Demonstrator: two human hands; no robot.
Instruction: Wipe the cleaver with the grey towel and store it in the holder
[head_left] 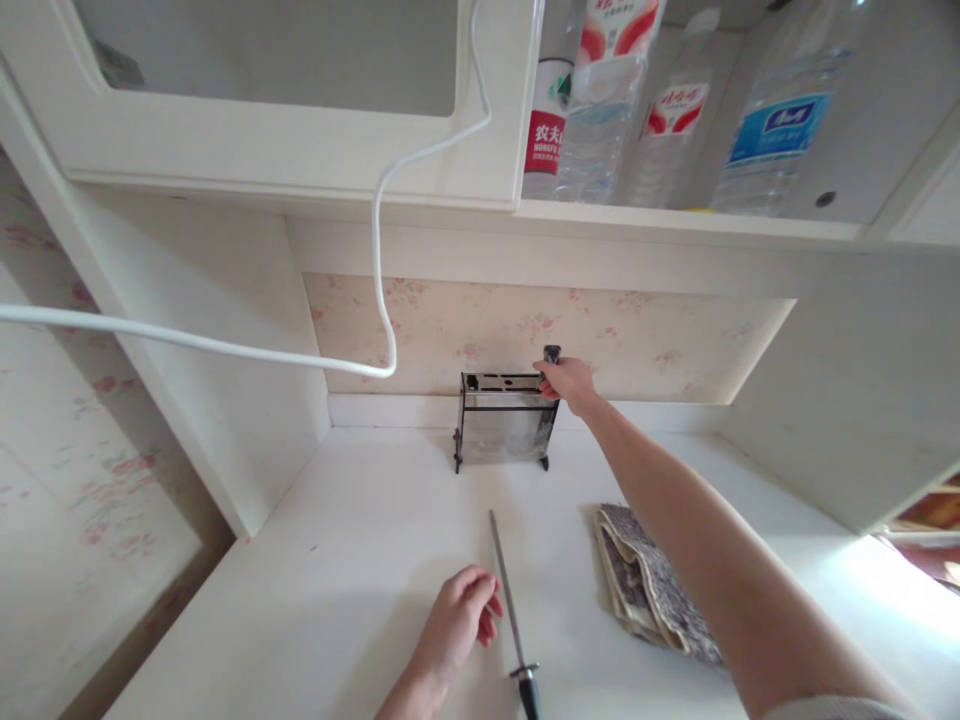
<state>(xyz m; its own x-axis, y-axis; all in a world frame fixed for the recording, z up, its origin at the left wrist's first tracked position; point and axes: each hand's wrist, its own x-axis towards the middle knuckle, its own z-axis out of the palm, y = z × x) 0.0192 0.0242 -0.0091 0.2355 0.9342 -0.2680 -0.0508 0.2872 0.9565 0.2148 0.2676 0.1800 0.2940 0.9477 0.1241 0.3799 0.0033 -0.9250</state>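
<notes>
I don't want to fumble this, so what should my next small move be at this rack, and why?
Probably ease the dark handle gently upward: your right grip is closed around it at the top of the rack, while your left grip looks free beside the metal rod on the counter.

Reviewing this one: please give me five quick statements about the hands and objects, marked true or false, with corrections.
1. The right hand grips a dark handle at the slotted rack. True.
2. The sharpening rod stands inside the rack. False: it lies on the white counter, in front of the rack.
3. The left hand grips the rod's black grip. False: it is beside the metal shaft, away from that grip.
4. A folded cloth lies right of the rod. True.
5. The bottles stand on the counter. False: they stand in the cabinet above.
</notes>
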